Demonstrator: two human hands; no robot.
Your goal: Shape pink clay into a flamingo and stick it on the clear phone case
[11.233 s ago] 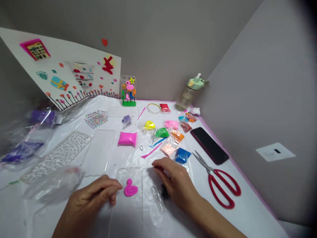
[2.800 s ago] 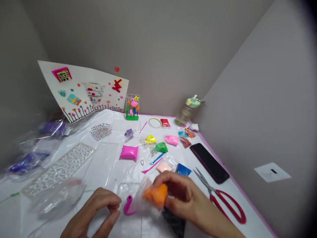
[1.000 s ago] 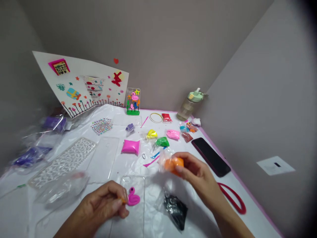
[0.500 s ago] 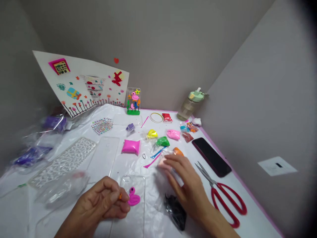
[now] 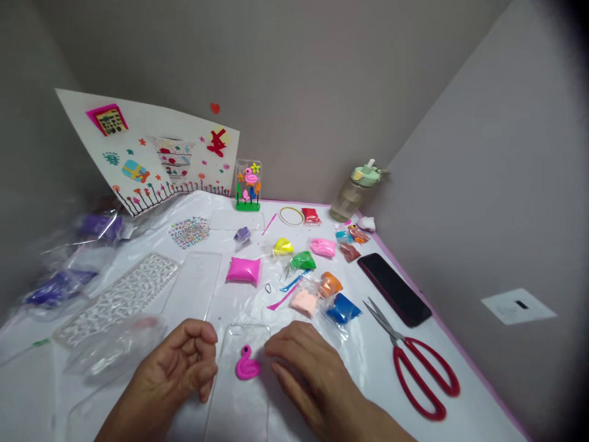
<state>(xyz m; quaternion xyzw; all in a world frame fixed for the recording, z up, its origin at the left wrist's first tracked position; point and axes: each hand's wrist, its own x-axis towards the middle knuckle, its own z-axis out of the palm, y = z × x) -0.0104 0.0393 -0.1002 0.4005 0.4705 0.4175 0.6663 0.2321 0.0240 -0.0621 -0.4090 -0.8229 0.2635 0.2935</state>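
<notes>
A clear phone case (image 5: 239, 412) lies flat in front of me, with a pink clay flamingo (image 5: 248, 368) near its upper part; the flamingo's head has a dark eye. My left hand (image 5: 181, 362) hovers at the case's left edge, palm partly up, fingers loosely curled and apart from the thumb. Nothing shows in it. From the right, my right hand (image 5: 308, 368) reaches over the case's edge, fingers bent and thumb slightly apart, open beside the flamingo. Beyond this hand lie a peach clay packet (image 5: 304, 302), an orange clay packet (image 5: 330, 284) and a blue clay packet (image 5: 344, 308).
Red-handled scissors (image 5: 398, 344) and a phone (image 5: 393, 288) lie at right. Several clay packets, including a pink packet (image 5: 243, 271), spread across the middle. Left are a gem sheet (image 5: 124, 294) and plastic bags (image 5: 110, 350). A bottle (image 5: 354, 193) and a decorated case (image 5: 248, 187) stand behind.
My right hand has moved left and nearer from the clay packets to the case, uncovering the blue packet. My left hand has drawn left; the small orange piece it pinched is out of sight.
</notes>
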